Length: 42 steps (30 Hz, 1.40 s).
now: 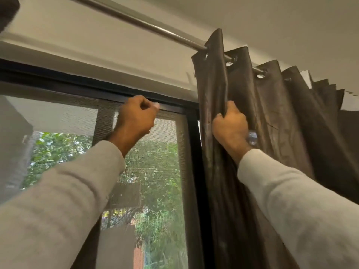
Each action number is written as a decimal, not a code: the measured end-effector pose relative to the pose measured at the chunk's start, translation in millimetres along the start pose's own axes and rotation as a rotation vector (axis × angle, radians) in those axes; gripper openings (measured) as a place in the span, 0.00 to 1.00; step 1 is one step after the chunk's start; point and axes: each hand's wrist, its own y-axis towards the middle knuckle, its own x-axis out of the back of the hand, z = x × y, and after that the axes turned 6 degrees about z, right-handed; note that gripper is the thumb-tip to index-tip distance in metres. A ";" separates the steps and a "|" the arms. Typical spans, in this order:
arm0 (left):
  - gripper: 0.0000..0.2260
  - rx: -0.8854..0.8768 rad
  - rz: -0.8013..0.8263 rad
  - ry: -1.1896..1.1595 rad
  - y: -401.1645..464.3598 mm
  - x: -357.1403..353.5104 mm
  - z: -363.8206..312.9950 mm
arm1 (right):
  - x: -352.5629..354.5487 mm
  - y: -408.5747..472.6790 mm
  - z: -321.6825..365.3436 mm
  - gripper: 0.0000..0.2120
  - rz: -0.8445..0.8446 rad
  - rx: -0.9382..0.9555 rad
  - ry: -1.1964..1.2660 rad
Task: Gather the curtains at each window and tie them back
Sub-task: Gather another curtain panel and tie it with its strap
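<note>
A dark brown eyelet curtain (272, 117) hangs in bunched folds from a metal rod (136, 21) on the right side of the window. My right hand (230, 127) is raised and grips one of the front folds of this curtain, just below the eyelets. My left hand (136, 117) is held up in front of the window's upper frame, fingers curled into a loose fist with no cloth in it. Another dark curtain edge (7, 10) shows at the top left corner. Both arms wear light grey sleeves.
The window (151, 171) has a black frame and a mesh screen, with trees and buildings outside. The white ceiling (291, 26) is close above the rod. A pale wall band runs between rod and window frame.
</note>
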 end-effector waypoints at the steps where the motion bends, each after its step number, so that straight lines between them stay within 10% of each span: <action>1: 0.09 -0.006 -0.062 0.016 4.3 8.5 1.0 | -12.5 -5.8 17.1 0.18 0.016 0.018 -0.018; 9: 0.23 0.152 -0.260 -0.147 37.6 106.1 -22.3 | -34.1 26.7 115.5 0.11 0.862 0.551 0.626; 12: 0.26 0.130 -0.170 -0.082 29.5 97.7 -45.9 | -2.3 70.1 71.1 0.17 0.383 0.420 0.634; 15: 0.30 0.077 -0.123 0.051 25.5 62.9 -77.5 | 7.3 104.2 17.8 0.27 -0.120 0.205 0.120; 23: 0.43 0.156 -0.101 0.299 48.1 -12.4 -120.0 | 11.6 122.0 -43.6 0.62 0.327 0.085 0.457; 29: 0.18 0.191 -0.053 0.150 49.2 0.3 -113.7 | -11.2 105.3 -4.8 0.17 0.220 0.130 0.240; 35: 0.03 0.180 -0.163 0.267 39.8 52.9 -102.4 | -23.4 61.6 75.7 0.20 0.266 0.284 0.517; 39: 0.13 0.184 -0.144 0.064 37.3 73.3 -103.1 | -23.1 50.9 118.2 0.21 0.712 0.533 0.749; 42: 0.21 0.149 -0.098 0.055 39.7 77.2 -108.6 | -4.5 68.0 100.4 0.15 0.715 0.516 0.722</action>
